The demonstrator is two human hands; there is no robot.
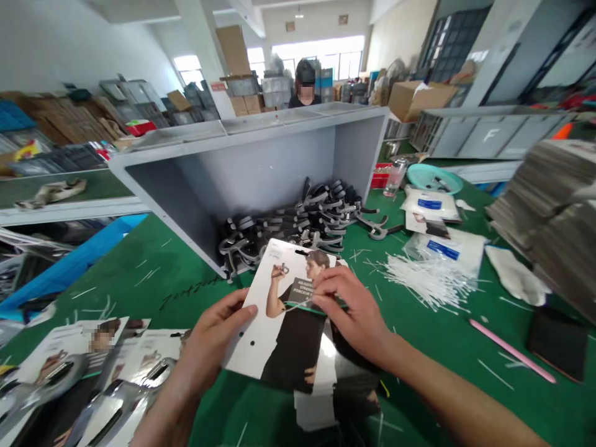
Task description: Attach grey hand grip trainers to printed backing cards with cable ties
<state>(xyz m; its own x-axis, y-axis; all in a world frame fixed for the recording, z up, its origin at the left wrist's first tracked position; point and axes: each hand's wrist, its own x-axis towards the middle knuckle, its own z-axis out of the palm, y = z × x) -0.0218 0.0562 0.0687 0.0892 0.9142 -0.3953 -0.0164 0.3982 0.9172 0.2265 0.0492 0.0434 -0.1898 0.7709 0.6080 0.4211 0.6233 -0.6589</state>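
Observation:
My left hand (pixel 212 338) grips the left edge of a printed packaging card (pixel 279 323) that shows a person in a black shirt. My right hand (pixel 351 313) rests on the card's right side, fingers pinched on a thin white cable tie (pixel 302 302) lying across the card. Under the card sits a stack of similar cards (pixel 321 397). Just beyond, a heap of black and grey hand grippers (pixel 298 223) lies against a grey box.
A grey open box (pixel 261 161) stands on the green table (pixel 433 341). White cable ties (pixel 428 276) lie scattered at right, beside plastic bags (pixel 442 245), a pink stick (pixel 510 351) and tall card stacks (pixel 549 211). Finished packaged cards (pixel 93 372) lie at lower left. A person (pixel 305 84) stands behind.

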